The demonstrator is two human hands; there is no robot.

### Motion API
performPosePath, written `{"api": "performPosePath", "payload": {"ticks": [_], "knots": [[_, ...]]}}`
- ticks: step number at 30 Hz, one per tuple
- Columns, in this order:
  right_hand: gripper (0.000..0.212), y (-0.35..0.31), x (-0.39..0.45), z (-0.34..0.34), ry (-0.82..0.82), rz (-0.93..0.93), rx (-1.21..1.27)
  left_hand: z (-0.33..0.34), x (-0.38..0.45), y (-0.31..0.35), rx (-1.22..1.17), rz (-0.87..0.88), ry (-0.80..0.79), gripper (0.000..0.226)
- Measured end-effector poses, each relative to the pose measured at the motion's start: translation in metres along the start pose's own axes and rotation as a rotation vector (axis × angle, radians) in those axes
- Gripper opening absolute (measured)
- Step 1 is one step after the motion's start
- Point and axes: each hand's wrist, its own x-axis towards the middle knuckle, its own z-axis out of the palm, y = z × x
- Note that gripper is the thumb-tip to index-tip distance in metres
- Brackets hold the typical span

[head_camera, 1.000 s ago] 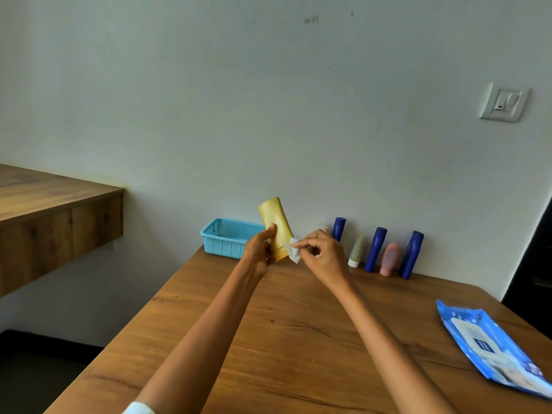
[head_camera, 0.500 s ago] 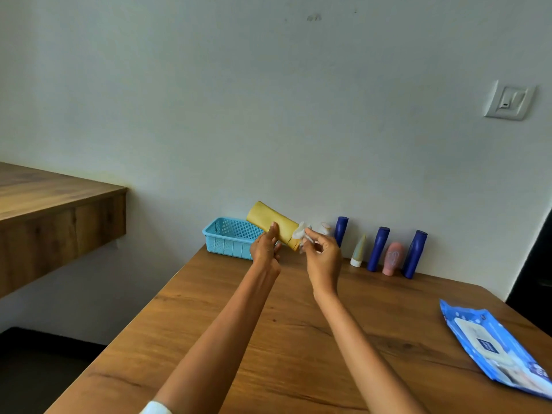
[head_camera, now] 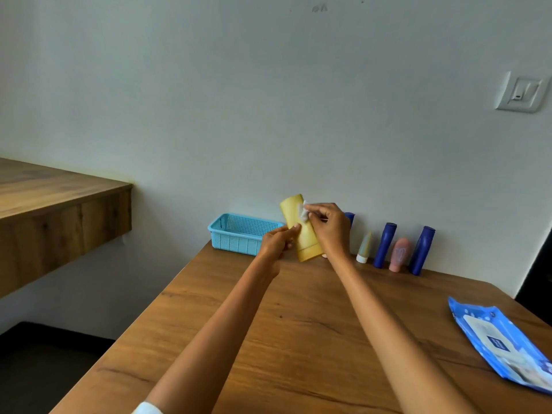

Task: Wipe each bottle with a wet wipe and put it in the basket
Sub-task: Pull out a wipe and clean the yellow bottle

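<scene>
I am holding the yellow bottle (head_camera: 301,231) nearly upright above the bench (head_camera: 298,339), my left hand (head_camera: 276,242) gripping its side, while my right hand (head_camera: 331,227) is pinching the wet wipe (head_camera: 304,212) against its upper part, just beside the blue basket (head_camera: 239,234).

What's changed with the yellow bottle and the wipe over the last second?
The yellow bottle, tipped over toward the basket half a second ago, is back near upright in the left hand. The right hand has carried the wet wipe up to the bottle's top. Both grips are unchanged, and the basket hasn't moved.
</scene>
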Motion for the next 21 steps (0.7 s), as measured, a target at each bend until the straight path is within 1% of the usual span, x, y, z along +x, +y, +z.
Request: {"api": "performPosePath", "payload": {"ticks": [2, 4, 5, 7, 9, 12, 15, 17, 19, 21], "knots": [[0.018, -0.006, 0.010, -0.003, 0.028, -0.019, 0.027, -0.003, -0.001, 0.001, 0.072, 0.020, -0.091, 0.012], [0.018, -0.010, 0.019, -0.007, 0.053, -0.047, 0.021, -0.007, -0.001, 0.003, 0.113, 0.035, -0.143, 0.009], [0.018, -0.011, 0.021, -0.008, 0.053, -0.057, 0.016, -0.007, -0.001, 0.004, 0.110, 0.037, -0.142, 0.008], [0.019, -0.009, 0.017, -0.007, 0.039, -0.053, 0.001, -0.006, 0.001, 0.006, 0.051, 0.039, -0.091, 0.008], [0.020, -0.005, 0.002, -0.005, 0.018, -0.030, -0.002, -0.004, 0.002, 0.009, -0.015, 0.032, -0.030, 0.008], [0.017, 0.003, -0.022, -0.009, -0.033, 0.014, 0.043, -0.007, 0.004, 0.007, -0.054, -0.005, 0.009, 0.013], [0.014, 0.003, -0.031, -0.017, -0.156, 0.060, 0.108, -0.016, 0.006, -0.003, -0.046, -0.058, -0.021, 0.018], [0.014, 0.001, -0.028, -0.018, -0.165, 0.119, 0.175, -0.018, 0.006, -0.008, -0.038, -0.063, -0.057, 0.019], [0.010, -0.002, -0.025, -0.017, -0.188, 0.224, 0.248, -0.015, 0.005, -0.007, -0.048, -0.050, -0.094, 0.018], [0.024, 0.000, -0.023, -0.014, -0.235, 0.249, 0.238, -0.013, 0.007, -0.005, -0.066, -0.038, -0.111, 0.016]]}}
